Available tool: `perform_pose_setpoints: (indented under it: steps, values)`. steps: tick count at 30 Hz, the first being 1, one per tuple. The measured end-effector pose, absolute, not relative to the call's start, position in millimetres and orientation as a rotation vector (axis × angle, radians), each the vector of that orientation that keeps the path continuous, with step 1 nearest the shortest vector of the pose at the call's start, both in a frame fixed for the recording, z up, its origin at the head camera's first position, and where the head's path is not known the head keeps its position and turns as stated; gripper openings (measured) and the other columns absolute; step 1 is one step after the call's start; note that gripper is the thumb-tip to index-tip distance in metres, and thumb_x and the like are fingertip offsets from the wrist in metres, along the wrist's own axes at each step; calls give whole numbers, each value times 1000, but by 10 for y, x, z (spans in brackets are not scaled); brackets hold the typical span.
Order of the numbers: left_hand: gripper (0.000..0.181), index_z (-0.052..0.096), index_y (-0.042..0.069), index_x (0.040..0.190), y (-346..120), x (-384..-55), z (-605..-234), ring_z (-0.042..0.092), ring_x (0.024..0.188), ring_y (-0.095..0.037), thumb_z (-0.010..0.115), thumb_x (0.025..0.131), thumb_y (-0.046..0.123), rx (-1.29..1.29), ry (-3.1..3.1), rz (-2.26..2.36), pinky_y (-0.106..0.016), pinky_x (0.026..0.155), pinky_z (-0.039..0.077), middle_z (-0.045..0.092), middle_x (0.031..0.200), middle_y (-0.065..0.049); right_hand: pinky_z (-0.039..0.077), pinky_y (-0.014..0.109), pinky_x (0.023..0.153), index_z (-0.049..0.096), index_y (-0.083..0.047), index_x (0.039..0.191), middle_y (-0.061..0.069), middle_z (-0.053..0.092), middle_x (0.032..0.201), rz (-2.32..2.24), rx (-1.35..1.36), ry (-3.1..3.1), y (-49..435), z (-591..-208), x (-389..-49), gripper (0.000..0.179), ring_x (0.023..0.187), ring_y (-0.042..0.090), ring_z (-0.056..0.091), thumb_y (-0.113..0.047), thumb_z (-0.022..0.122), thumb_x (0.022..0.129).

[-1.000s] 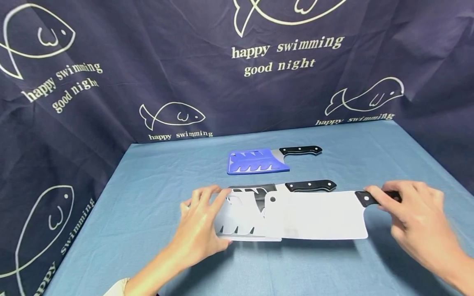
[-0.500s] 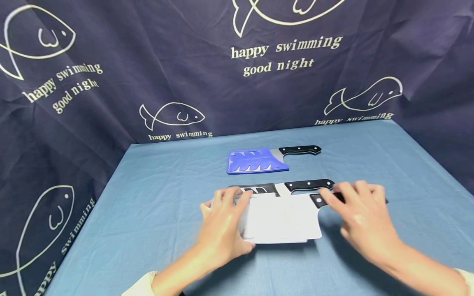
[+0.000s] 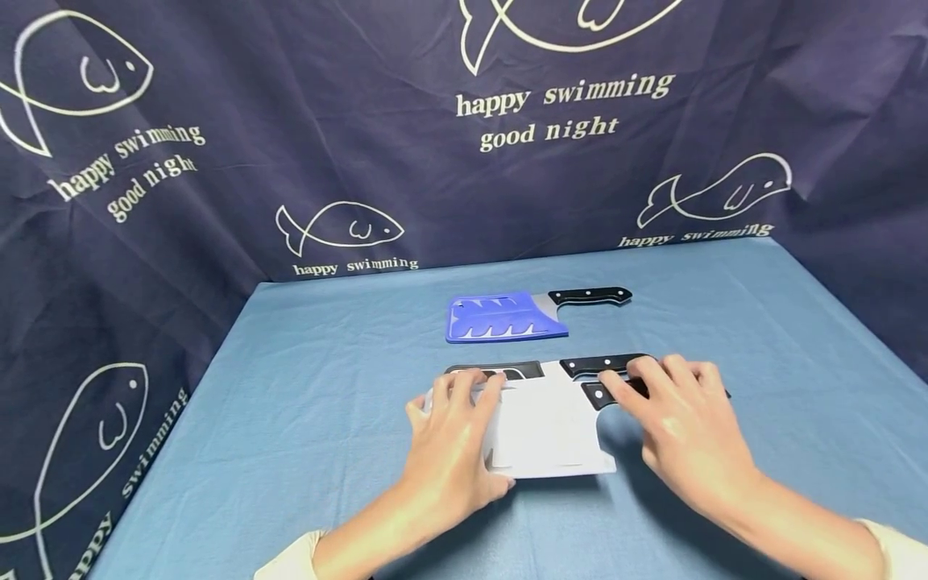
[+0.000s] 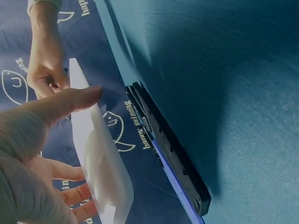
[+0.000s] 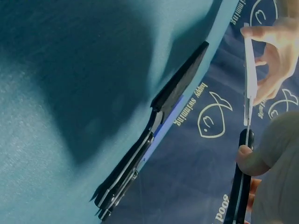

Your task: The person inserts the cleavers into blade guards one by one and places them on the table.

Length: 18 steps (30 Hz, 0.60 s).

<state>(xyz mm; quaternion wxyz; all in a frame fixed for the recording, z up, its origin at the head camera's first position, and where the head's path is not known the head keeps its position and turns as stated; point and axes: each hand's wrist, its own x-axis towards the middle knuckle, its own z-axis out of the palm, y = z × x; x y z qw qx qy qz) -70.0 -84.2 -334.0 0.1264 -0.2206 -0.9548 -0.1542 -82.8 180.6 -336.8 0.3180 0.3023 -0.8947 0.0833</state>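
In the head view my left hand (image 3: 453, 439) grips a white blade cover (image 4: 105, 163) between thumb on the near edge and fingers on the far edge. My right hand (image 3: 692, 423) holds a cleaver (image 3: 598, 395) by its black riveted handle, thumb along the near end. The cleaver's broad blade overlaps the cover and points left, most of it within the cover's outline; white glare blurs the border between the two. Both wrist views show the cover and cleaver raised over the blue cloth, and my fingers hide parts of cover and handle.
Just behind lies another knife (image 3: 609, 364) in a black cover (image 3: 532, 370), partly hidden by the held pair. Farther back a cleaver (image 3: 590, 296) rests in a blue cover (image 3: 503, 318). The blue tablecloth (image 3: 326, 362) meets a dark curtain (image 3: 507, 201) printed with fish.
My right hand has moved left with the cleaver, bringing the blade over and along the white cover. My left hand has shifted right with the cover. The other two knives stay put.
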Motion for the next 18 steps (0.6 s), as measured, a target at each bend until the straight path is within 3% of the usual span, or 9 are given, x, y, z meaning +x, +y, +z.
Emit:
perform_pose_setpoints:
  steps: [18]
  values:
    - [109,40,15,142,-803,-692,-3301,36,123,-27,92,48,34,-671,-2792,-387,-58,90,30,44,129,-3,30,47,65,63,-10,111,11,54,95,230,785,-2343,1841,-3355,-828,60,79,33,46,4,42,56]
